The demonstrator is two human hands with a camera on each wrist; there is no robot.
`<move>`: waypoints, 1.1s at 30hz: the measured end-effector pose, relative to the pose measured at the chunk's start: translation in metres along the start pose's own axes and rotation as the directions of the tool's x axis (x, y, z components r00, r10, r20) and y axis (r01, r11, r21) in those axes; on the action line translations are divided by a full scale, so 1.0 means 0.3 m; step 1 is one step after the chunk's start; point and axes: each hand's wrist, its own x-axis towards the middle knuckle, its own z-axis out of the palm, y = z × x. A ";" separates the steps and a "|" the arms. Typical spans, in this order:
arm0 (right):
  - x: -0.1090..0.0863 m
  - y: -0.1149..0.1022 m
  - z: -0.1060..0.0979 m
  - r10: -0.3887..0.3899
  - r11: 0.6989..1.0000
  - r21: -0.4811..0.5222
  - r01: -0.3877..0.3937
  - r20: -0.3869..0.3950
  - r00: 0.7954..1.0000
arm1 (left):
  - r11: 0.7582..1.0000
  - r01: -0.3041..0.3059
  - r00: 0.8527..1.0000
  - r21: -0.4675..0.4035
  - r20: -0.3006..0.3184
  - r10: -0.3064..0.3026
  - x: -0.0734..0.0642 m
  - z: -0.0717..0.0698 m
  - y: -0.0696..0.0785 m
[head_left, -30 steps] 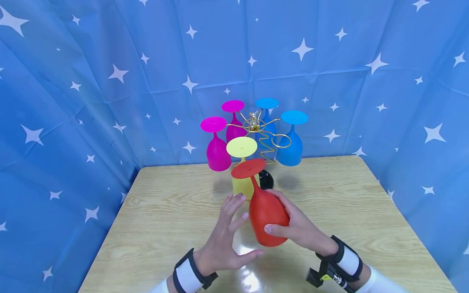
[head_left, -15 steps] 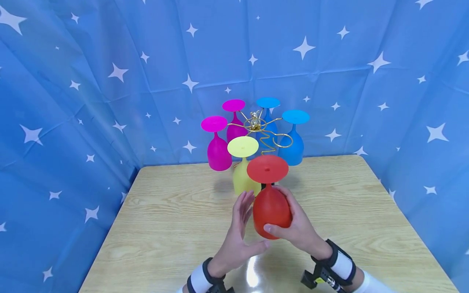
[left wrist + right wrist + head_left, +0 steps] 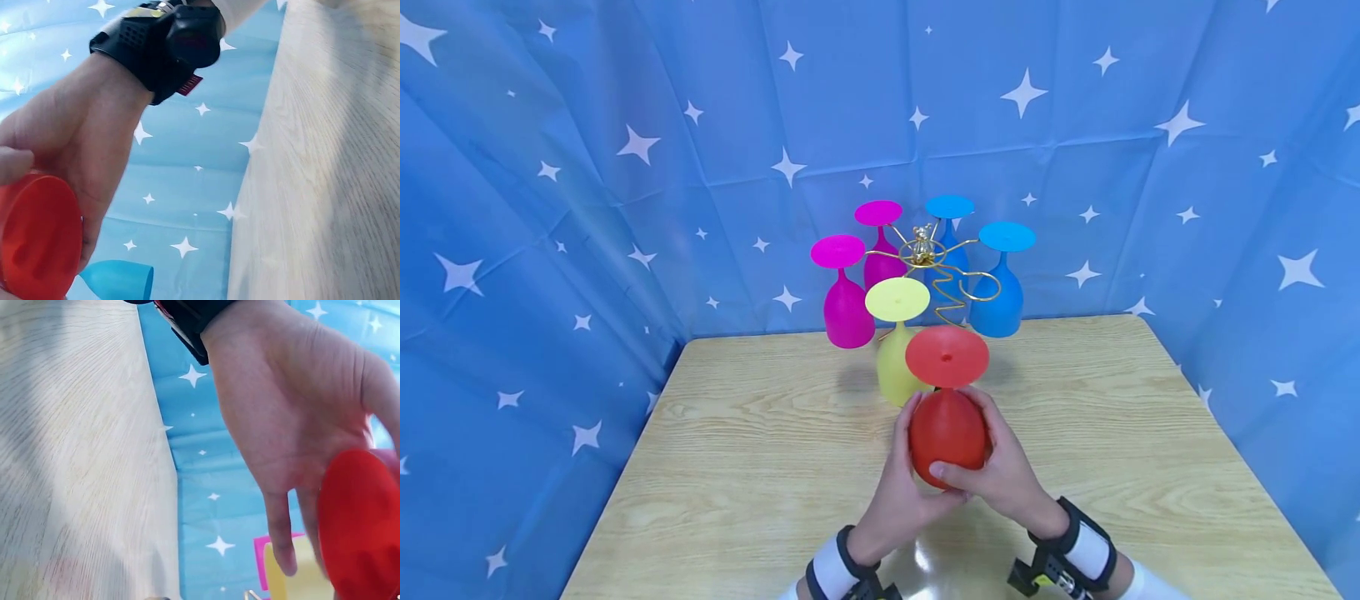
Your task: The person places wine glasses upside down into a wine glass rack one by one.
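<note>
A red wine glass [image 3: 947, 437] is held upside down above the table, its round foot up and its bowl between both hands. My left hand [image 3: 904, 496] cups the bowl from the left, and my right hand [image 3: 1006, 471] grips it from the right with the thumb across its front. From below, the glass's open mouth [image 3: 44, 237] shows in the left wrist view. Just behind it a yellow wine glass [image 3: 897, 367] hangs inverted from a gold wire rack [image 3: 951, 287] topped by a small bear figure [image 3: 922, 244].
Two magenta wine glasses [image 3: 847, 312] hang on the rack's left and two blue ones [image 3: 997, 300] on its right. One curled rack arm [image 3: 983, 287] reaches forward at the right. The wooden table [image 3: 737, 467] ends at a blue star-patterned curtain [image 3: 737, 108].
My left hand has moved right and closed onto the red glass's bowl. The glass went from tilted to more upright and shifted slightly right, still in my right hand.
</note>
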 end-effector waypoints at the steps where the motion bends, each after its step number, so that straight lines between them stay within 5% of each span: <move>1: -0.001 0.001 0.002 0.007 1.000 -0.003 -0.007 -0.002 1.000 | 1.000 0.010 1.000 0.007 -0.006 -0.010 0.002 0.002 -0.005; 10: -0.007 0.013 0.012 0.075 0.997 -0.029 -0.075 -0.003 0.997 | 0.999 0.030 0.999 0.034 -0.024 -0.030 0.006 0.028 -0.042; 19: -0.002 0.023 0.006 0.001 0.998 -0.064 -0.005 -0.062 0.998 | 0.997 0.015 1.000 0.076 0.004 -0.015 0.018 0.039 -0.051; 25: 0.035 0.009 -0.006 -0.079 0.991 -0.114 0.074 -0.042 0.996 | 0.983 -0.077 0.997 0.164 0.002 0.077 0.016 0.013 -0.036; 33: 0.113 -0.027 -0.048 -0.181 0.969 -0.180 0.168 -0.058 0.982 | 0.940 -0.129 0.980 0.317 -0.103 0.169 -0.014 -0.057 -0.009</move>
